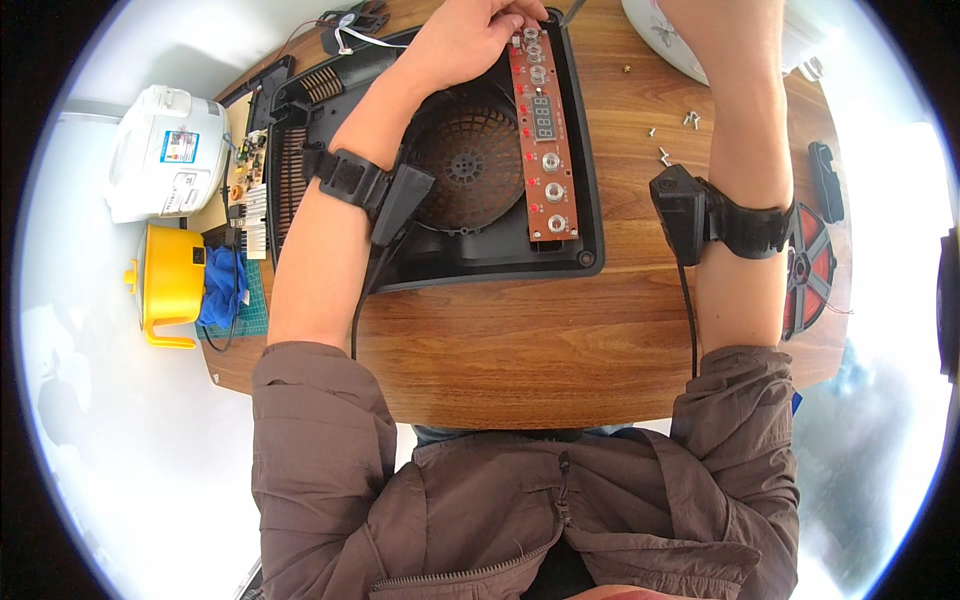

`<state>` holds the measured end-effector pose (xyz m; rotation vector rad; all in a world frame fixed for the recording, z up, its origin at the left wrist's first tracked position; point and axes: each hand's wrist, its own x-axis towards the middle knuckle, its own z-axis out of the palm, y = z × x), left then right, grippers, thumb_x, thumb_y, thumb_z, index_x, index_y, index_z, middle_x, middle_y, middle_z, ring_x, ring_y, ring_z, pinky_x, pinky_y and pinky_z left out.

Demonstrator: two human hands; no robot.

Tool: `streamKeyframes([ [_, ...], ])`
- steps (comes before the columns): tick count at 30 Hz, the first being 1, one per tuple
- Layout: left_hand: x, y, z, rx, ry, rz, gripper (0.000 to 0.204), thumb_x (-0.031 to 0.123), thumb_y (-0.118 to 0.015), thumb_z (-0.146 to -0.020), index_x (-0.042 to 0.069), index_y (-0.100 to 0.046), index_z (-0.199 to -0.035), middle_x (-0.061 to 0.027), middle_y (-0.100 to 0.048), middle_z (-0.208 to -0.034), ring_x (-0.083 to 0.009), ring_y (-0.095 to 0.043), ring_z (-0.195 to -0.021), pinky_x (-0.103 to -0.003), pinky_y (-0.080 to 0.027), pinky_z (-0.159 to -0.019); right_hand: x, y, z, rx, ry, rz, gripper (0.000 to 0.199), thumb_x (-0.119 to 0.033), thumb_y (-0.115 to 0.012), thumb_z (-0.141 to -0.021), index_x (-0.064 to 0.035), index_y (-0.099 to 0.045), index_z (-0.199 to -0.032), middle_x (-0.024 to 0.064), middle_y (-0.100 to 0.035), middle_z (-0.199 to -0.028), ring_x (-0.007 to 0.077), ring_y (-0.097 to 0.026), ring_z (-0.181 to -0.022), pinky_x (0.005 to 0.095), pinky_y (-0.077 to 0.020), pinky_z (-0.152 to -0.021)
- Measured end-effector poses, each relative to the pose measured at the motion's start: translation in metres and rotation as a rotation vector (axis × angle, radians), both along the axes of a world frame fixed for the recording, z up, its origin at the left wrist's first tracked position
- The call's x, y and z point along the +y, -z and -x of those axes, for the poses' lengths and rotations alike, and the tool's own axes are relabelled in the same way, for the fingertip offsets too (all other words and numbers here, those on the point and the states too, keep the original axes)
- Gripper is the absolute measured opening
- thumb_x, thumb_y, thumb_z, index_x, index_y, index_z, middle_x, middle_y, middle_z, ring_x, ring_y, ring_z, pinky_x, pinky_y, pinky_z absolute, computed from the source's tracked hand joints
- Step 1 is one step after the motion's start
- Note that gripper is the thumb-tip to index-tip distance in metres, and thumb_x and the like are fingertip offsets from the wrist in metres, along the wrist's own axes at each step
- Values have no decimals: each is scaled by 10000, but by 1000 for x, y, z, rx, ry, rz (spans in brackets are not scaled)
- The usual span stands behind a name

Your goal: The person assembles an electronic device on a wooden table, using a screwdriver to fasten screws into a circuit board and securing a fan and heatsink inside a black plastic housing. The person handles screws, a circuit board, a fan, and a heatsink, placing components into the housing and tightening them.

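Note:
A brown circuit board with a digit display, round buttons and red lights lies along the right side of a black plastic housing. My left hand is at the board's far end, fingers pinched together; what they hold, if anything, is hidden. Beside those fingertips, a thin metal shaft, like a screwdriver's, reaches in from the upper edge. My right forearm stretches forward on the right, but its hand is cut off by the upper edge, so its fingers do not show. A round vent grille opens in the housing.
Several loose screws lie right of the housing. Farther right are a red and black round part and a black elongated part. To the left stand a white appliance, a yellow pot and another circuit board.

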<state>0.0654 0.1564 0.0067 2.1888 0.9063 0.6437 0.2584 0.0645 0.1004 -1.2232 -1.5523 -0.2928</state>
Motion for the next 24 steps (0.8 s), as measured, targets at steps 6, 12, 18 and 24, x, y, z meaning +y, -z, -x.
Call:
streamKeyframes([
  [6,4,0,-1,-52,53,30,239,-42,-507,-996,-9,-654,-1183,-107,-705,-1042,-196,-648,-981,-334,-517,-920,-1,-4,-2,2,-50,79,411,-235,-742,-988,-2,-631,-1308,64,-663,-633,149,-648,-548,292,-471,-545],
  [12,0,-8,7,-87,46,155,250,-40,-496,-1023,-23,-644,-1224,-98,-707,-1079,-171,-650,-1023,-316,-521,-939,-11,-5,13,39,-73,63,392,-199,-741,-986,-2,-632,-1307,61,-667,-608,148,-661,-521,287,-480,-527],
  [18,8,-16,6,-85,147,216,281,-54,-466,-1040,-23,-631,-1266,-110,-710,-1123,-190,-668,-1102,-329,-524,-1002,-9,-14,-7,115,-116,115,426,-213,-766,-965,-20,-634,-1322,55,-650,-611,143,-639,-521,298,-467,-525],
  [24,-4,-61,48,235,59,-192,282,-22,-504,-1032,-31,-632,-1284,-200,-719,-1119,-294,-695,-1094,-378,-533,-994,-17,-16,-3,-24,78,-17,458,-233,-770,-964,-55,-627,-1361,27,-573,-620,118,-532,-554,303,-436,-555],
])
